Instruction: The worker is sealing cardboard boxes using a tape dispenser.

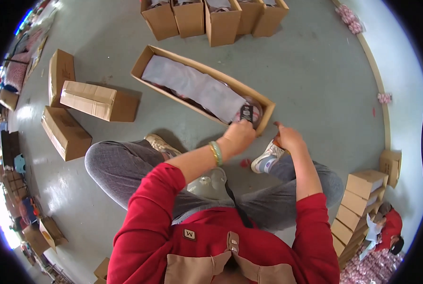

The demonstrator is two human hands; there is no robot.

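Observation:
A long open cardboard box lies slantwise on the floor in front of me. A pale sheet covers most of its contents. At its near right end a clear-wrapped pinkish item shows, with a black tag on it. My left hand reaches over the box's edge, fingers closed on the tag's lower end. Just outside that end is my right hand, curled round a small orange-brown object. Its kind is mostly hidden by the fingers.
Several upright open boxes stand in a row beyond. Taped boxes lie at the left. I sit on a low grey seat. At the right, stacked boxes stand near a person in red beside pink packages.

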